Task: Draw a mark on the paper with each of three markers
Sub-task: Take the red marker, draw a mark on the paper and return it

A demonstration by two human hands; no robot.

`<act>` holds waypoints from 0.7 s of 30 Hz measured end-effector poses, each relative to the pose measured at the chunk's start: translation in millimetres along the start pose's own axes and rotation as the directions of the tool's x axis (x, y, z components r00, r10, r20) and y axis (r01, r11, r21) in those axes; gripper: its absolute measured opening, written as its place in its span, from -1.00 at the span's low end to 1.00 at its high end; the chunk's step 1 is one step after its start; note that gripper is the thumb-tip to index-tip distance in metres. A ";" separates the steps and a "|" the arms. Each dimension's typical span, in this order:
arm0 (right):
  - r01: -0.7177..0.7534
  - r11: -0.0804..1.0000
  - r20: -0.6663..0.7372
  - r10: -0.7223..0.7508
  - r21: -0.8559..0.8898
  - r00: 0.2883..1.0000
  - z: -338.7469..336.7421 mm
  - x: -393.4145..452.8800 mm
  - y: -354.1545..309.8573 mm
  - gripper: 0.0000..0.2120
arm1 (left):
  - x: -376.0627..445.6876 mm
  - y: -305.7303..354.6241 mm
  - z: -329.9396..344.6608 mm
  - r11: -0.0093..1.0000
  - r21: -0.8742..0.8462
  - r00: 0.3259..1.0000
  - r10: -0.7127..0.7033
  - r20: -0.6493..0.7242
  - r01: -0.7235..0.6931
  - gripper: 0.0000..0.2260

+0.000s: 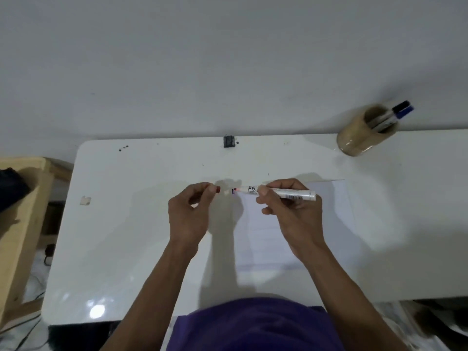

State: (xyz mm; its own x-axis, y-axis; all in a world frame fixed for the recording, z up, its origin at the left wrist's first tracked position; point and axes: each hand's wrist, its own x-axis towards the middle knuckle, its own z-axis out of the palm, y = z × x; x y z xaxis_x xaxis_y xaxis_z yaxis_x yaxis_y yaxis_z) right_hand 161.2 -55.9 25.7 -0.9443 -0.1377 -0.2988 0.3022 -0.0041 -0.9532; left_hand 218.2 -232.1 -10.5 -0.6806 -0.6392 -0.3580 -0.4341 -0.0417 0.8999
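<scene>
- Two hands work above the white table (126, 224), held close together near the top left corner of the paper (268, 239).
- The right hand (291, 211) is closed round a white marker (276, 192), thumb and fingers pinching the barrel near its front end. The marker lies nearly level, its tip pointing left toward the other hand.
- The marker's tip end shows red and looks bare, so I take it to be uncapped.
- The left hand (190, 214) is curled, thumb and forefinger pinched on a small red piece, most likely the cap (217, 190). It sits just beside the marker's tip but apart from it.
- The paper lies flat on the table, partly under the right hand and forearm. I can make out faint lines on it, but no drawn mark that I could swear to; the sheet is pale and the view soft.
- Two more markers (395, 114), one dark-capped and one blue-capped, stand in a brown cup (359, 138) at the far right of the table, well apart from the hands.
- Step in hand, as I judge it: cap and marker are just apart, either uncapping to draw or recapping after. With the other two in the cup, this is probably the first marker.
- If uncapping, the next move calls for turning the marker in the right hand so its tip points down, then lowering it onto bare paper and pulling a short stroke.
- The left hand should keep hold of the cap, or set it down nearby, ready for recapping.
</scene>
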 end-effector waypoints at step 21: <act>0.065 0.996 -0.146 -0.056 0.055 0.988 -35.8 -57.8 -19.0 -0.86 | -84.2 31.8 35.9 0.836 -0.414 0.875 -0.147 0.462 0.359 -0.83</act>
State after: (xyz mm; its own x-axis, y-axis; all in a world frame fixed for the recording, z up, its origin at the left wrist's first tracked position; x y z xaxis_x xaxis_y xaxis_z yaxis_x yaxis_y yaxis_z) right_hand 205.5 -12.4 59.5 -0.9687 0.0086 -0.2480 0.2468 -0.0678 -0.9667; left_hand 240.5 -152.1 39.3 -0.8041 -0.1983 -0.5605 -0.3630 -0.5829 0.7270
